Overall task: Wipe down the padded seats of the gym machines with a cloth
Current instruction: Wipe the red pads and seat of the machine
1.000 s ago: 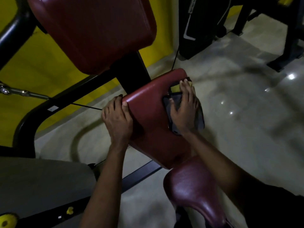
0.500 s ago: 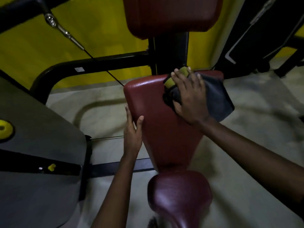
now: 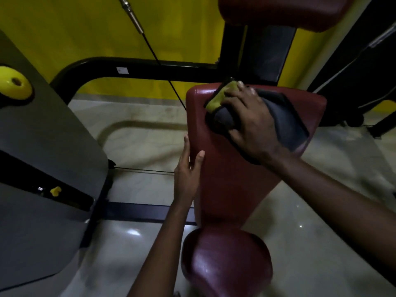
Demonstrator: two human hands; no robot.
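A dark red tapered back pad (image 3: 233, 179) runs up the middle of the view. A rounded red seat (image 3: 227, 262) sits below it and another red pad (image 3: 282, 9) above. My right hand (image 3: 250, 123) presses a dark grey cloth with a yellow patch (image 3: 287, 116) flat on the upper part of the back pad. My left hand (image 3: 188, 170) grips the pad's left edge, thumb on the front face and fingers behind.
A black curved frame tube (image 3: 120, 70) and a steel cable (image 3: 154, 54) cross behind the pad before a yellow wall. A grey weight-stack cover (image 3: 42, 146) with a yellow knob (image 3: 15, 84) stands at left. Another black machine (image 3: 364, 61) is at right. Pale floor lies around.
The view has swung to face the pad squarely. My right hand slid the cloth up to the pad's top. My left hand moved down the pad's left edge.
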